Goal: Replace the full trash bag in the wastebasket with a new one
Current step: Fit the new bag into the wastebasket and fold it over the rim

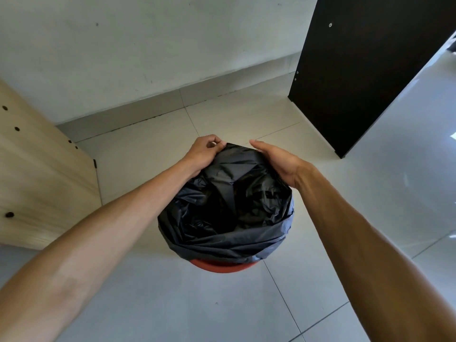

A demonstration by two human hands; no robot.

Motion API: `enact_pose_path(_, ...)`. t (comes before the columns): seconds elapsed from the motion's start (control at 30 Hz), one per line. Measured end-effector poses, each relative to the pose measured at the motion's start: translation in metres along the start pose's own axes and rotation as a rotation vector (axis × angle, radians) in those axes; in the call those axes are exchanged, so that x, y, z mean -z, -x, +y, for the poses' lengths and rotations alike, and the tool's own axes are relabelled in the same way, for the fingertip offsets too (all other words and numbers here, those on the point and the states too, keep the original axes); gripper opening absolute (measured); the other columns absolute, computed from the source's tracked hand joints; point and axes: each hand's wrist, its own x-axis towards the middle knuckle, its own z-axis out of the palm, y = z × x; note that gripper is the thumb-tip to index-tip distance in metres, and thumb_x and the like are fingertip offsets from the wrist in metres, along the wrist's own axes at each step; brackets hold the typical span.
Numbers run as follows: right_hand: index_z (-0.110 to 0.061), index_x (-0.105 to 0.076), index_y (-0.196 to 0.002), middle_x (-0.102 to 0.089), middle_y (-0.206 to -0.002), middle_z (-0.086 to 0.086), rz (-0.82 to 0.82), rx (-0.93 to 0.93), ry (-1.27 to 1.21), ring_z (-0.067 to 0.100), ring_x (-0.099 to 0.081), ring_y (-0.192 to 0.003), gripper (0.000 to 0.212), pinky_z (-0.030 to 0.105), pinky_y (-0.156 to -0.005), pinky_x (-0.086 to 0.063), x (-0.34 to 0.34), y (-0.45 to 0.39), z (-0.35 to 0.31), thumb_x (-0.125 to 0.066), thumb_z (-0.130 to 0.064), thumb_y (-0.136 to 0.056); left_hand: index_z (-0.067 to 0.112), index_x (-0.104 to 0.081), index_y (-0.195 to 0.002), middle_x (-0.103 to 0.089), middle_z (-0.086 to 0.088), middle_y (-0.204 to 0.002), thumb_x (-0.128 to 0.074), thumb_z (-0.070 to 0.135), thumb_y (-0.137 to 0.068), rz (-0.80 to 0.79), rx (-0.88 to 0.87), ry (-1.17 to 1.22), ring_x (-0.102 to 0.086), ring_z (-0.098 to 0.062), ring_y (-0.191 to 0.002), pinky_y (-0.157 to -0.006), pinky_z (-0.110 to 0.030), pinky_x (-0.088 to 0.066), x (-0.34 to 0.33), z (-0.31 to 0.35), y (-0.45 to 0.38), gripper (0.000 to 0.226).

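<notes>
While my left hand (203,150) pinches the bag (229,206) hem and my right hand (278,161) cups it, fingers nearly straight, next I seat the far edge over the bin (222,265) rim.

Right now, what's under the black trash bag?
A red wastebasket, only its near rim showing below the black trash bag. The rest is covered. Left hand pinches the bag's far edge.
</notes>
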Motion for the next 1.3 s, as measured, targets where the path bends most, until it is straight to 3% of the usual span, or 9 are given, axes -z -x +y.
enact_pose_path(0.17, -0.003, -0.071, -0.108, -0.075, -0.101, 0.014, 0.330, -0.082, 0.152, 0.027, -0.073, -0.088, 0.057, 0.031, -0.076, -0.057, 0.017, -0.003, 0.033, -0.074, -0.054, -0.081, 0.010, -0.073, -0.094, -0.066, -0.001, -0.088, -0.068, 0.021, -0.095, -0.100, 0.170, -0.207, -0.060, -0.013, -0.081, -0.067, -0.019, -0.046, -0.002, -0.002, 0.007, 0.012)
enact_pose_path(0.37, -0.011, -0.072, -0.109, -0.074, -0.105, 0.013, 0.219, -0.227, 0.126, 0.026, -0.070, -0.096, 0.065, 0.033, -0.082, -0.055, 0.010, -0.002, 0.063, -0.061, -0.069, -0.083, -0.001, -0.071, -0.113, -0.070, -0.017, -0.111, -0.067, 0.011, -0.092, -0.172, 0.471, -0.195, -0.066, -0.023, -0.075, -0.067, -0.031, -0.056, 0.009, -0.009, 0.020, 0.024)
enact_pose_path(0.57, -0.005, -0.065, -0.125, -0.065, -0.125, 0.010, 0.518, -0.088, 0.321, 0.031, -0.062, -0.113, 0.093, 0.046, -0.102, -0.048, 0.016, 0.034, 0.063, -0.048, -0.084, -0.077, 0.022, -0.068, -0.110, -0.066, 0.003, -0.122, -0.046, 0.058, -0.098, 0.305, -0.122, -0.526, -0.060, -0.017, -0.115, -0.089, -0.033, -0.046, 0.021, -0.013, 0.094, 0.044)
enact_pose_path(0.7, -0.018, -0.063, -0.119, -0.061, -0.120, 0.004, 0.913, 0.273, 0.661, 0.022, -0.058, -0.111, 0.054, 0.037, -0.089, -0.048, -0.018, 0.088, 0.084, -0.050, -0.063, -0.090, 0.023, -0.066, -0.127, -0.053, 0.004, -0.143, -0.050, 0.067, -0.092, 0.160, -0.508, -0.697, -0.044, -0.015, -0.134, -0.110, -0.035, -0.033, 0.021, -0.028, 0.183, 0.059)
enact_pose_path(0.8, -0.020, -0.056, -0.124, -0.053, -0.117, 0.004, 1.007, 0.272, 0.749, 0.022, -0.056, -0.103, 0.050, 0.033, -0.079, -0.046, -0.064, 0.127, 0.115, -0.054, -0.058, -0.091, 0.021, -0.066, -0.127, -0.050, -0.002, -0.148, -0.055, 0.078, -0.081, -0.084, -0.607, -0.873, -0.040, -0.020, -0.141, -0.118, -0.040, -0.025, 0.012, -0.058, 0.240, 0.074)
enact_pose_path(0.87, -0.022, -0.051, -0.127, -0.048, -0.114, 0.004, 1.005, 0.198, 0.705, 0.026, -0.058, -0.097, 0.054, 0.036, -0.078, -0.050, -0.089, 0.144, 0.137, -0.059, -0.057, -0.088, 0.017, -0.071, -0.119, -0.058, -0.005, -0.139, -0.061, 0.069, -0.083, -0.149, -0.670, -0.931, -0.048, -0.024, -0.135, -0.119, -0.043, -0.025, 0.007, -0.077, 0.259, 0.064)
enact_pose_path(1.03, -0.019, -0.043, -0.142, -0.050, -0.119, 0.010, 0.889, 0.161, 0.379, 0.019, -0.048, -0.092, 0.057, 0.029, -0.086, -0.044, -0.112, 0.160, 0.170, -0.063, -0.024, -0.089, 0.006, -0.073, -0.106, -0.067, -0.008, -0.117, -0.077, 0.021, -0.086, 0.034, -0.864, -0.836, -0.061, -0.025, -0.111, -0.112, -0.052, -0.037, 0.000, -0.092, 0.284, 0.026)
enact_pose_path(1.17, -0.024, -0.043, -0.146, -0.059, -0.123, 0.006, 0.752, 0.171, -0.061, 0.027, -0.067, -0.099, 0.070, 0.047, -0.087, -0.058, -0.113, 0.160, 0.187, -0.056, -0.010, -0.079, 0.002, -0.067, -0.094, -0.059, -0.011, -0.095, -0.075, -0.012, -0.068, 0.187, -0.813, -0.819, -0.052, -0.027, -0.090, -0.085, -0.040, -0.051, -0.008, -0.089, 0.297, 0.031)
enact_pose_path(1.3, -0.018, -0.040, -0.149, -0.059, -0.119, 0.009, 0.671, 0.187, -0.211, 0.018, -0.068, -0.090, 0.064, 0.030, -0.072, -0.061, -0.122, 0.163, 0.199, -0.050, 0.009, -0.092, 0.000, -0.066, -0.087, -0.056, -0.012, -0.087, -0.065, -0.024, -0.063, 0.322, -0.756, -0.809, -0.047, -0.026, -0.085, -0.080, -0.036, -0.048, -0.014, -0.098, 0.304, 0.034)
